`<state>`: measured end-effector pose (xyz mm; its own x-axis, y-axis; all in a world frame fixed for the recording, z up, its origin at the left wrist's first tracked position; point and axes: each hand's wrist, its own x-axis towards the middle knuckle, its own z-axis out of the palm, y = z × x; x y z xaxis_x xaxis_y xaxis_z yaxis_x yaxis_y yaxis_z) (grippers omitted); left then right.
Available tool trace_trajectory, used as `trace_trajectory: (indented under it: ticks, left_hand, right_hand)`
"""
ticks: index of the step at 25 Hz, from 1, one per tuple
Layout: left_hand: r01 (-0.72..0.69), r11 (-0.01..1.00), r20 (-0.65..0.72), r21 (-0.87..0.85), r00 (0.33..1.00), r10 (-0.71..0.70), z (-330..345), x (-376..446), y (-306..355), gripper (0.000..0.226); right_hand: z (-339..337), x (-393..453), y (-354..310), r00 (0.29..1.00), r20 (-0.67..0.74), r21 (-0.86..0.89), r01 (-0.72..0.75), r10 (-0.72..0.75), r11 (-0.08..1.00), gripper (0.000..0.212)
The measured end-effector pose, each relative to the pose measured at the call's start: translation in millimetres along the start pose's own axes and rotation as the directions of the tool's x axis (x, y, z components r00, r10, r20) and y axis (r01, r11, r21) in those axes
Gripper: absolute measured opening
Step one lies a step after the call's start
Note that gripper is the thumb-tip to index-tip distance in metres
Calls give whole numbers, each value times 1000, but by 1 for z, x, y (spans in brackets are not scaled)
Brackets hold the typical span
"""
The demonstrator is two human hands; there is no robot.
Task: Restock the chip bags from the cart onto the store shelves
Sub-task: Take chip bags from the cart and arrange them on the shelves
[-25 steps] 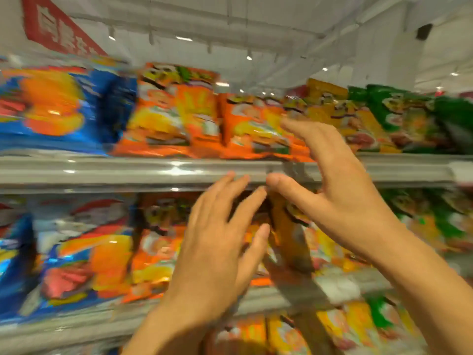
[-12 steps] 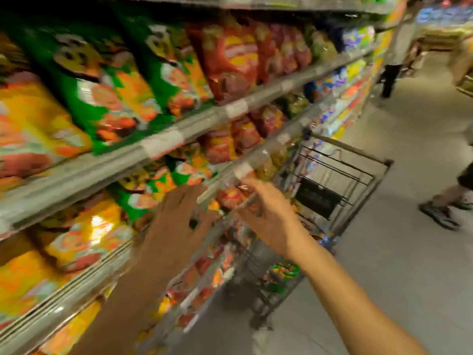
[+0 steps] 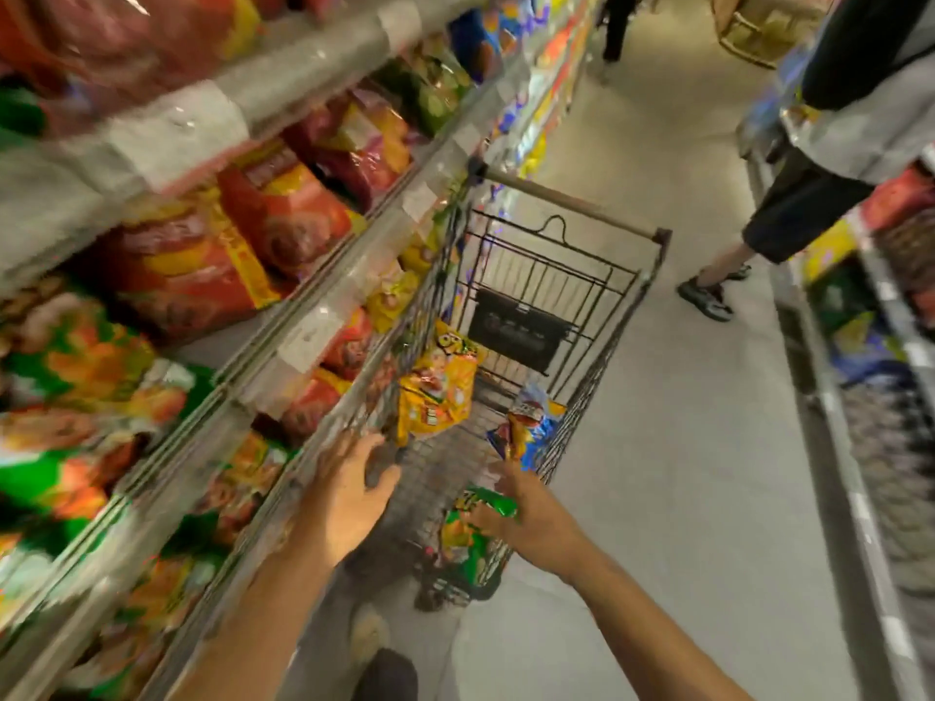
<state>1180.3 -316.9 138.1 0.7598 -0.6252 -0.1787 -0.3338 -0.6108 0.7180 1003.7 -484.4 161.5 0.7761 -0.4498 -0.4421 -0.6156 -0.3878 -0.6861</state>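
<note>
A black wire cart (image 3: pixel 602 316) stands in the aisle against the shelves (image 3: pixel 313 316). Inside it lie a yellow chip bag (image 3: pixel 437 392), a blue chip bag (image 3: pixel 531 427) and a green chip bag (image 3: pixel 473 528) at the near end. My right hand (image 3: pixel 526 518) reaches into the cart and rests on the green bag, fingers curled over its top edge. My left hand (image 3: pixel 349 493) hovers open over the cart's near left rim, touching no bag. The shelves on the left are packed with red, orange and green chip bags.
Another person (image 3: pixel 830 144) in dark shorts stands on the right side of the aisle, near the cart's far end. A second shelf run (image 3: pixel 890 346) lines the right. A further person stands far down the aisle. Bare floor (image 3: pixel 683 498) lies right of the cart.
My view has swung from the shelf face down to the cart. Both hands dropped from the shelf edge to the cart, and the right hand has landed on the green bag.
</note>
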Motion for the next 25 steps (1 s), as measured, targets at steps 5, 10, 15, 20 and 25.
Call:
trace_trajectory:
  ticks: [5, 10, 15, 20, 25]
  left_hand:
    - [51, 995, 196, 87, 978, -68, 25, 90, -12, 47]
    - [46, 976, 244, 215, 965, -99, 41, 168, -4, 53]
    - [32, 927, 237, 373, 963, -129, 72, 238, -2, 58]
    - [129, 917, 263, 377, 934, -239, 131, 311, -4, 70]
    - [273, 883, 225, 381, 899, -375, 174, 371, -18, 69]
  right_hand:
    - [-1, 66, 18, 975, -25, 161, -215, 221, 963, 78]
    - [-7, 132, 49, 895, -5, 437, -400, 447, 806, 73]
    - [-11, 218, 96, 814, 21, 544, -496, 580, 677, 64]
    - [-4, 314, 137, 601, 79, 658, -631, 795, 411, 63]
    - [-4, 364, 186, 297, 226, 637, -766, 928, 90, 95]
